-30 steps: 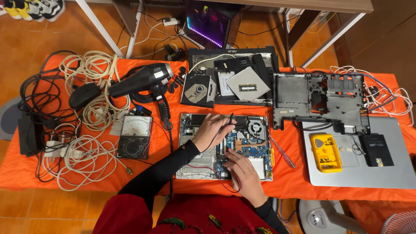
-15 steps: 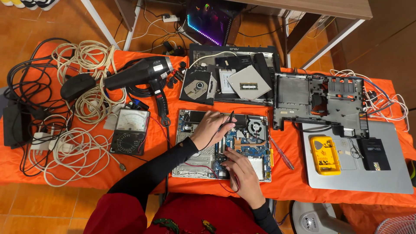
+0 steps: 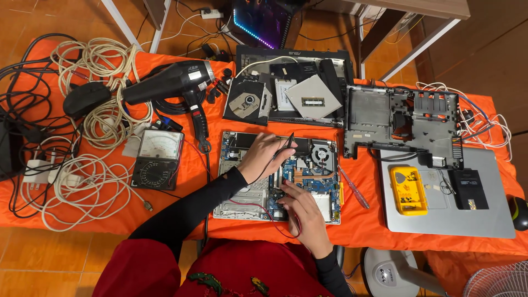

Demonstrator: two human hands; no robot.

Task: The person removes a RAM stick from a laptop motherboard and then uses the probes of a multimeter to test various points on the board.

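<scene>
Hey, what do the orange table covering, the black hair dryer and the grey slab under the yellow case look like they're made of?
Orange table covering: likely woven cloth, matte, since it wrinkles and drapes over the edge. Black hair dryer: probably moulded plastic, slightly glossy, with a soft highlight along the barrel. Grey slab under the yellow case: looks like brushed metal or metal-look plastic, smooth and satin; the picture can't settle which.

Around one opened laptop base (image 3: 278,176) on the orange cloth: two hands over it — left hand (image 3: 263,157), right hand (image 3: 304,212) — each with one probe. To its left, one analog meter (image 3: 157,159) and one black heat gun (image 3: 170,82). To its right, one yellow case (image 3: 408,190) and one screwdriver (image 3: 353,188).
</scene>
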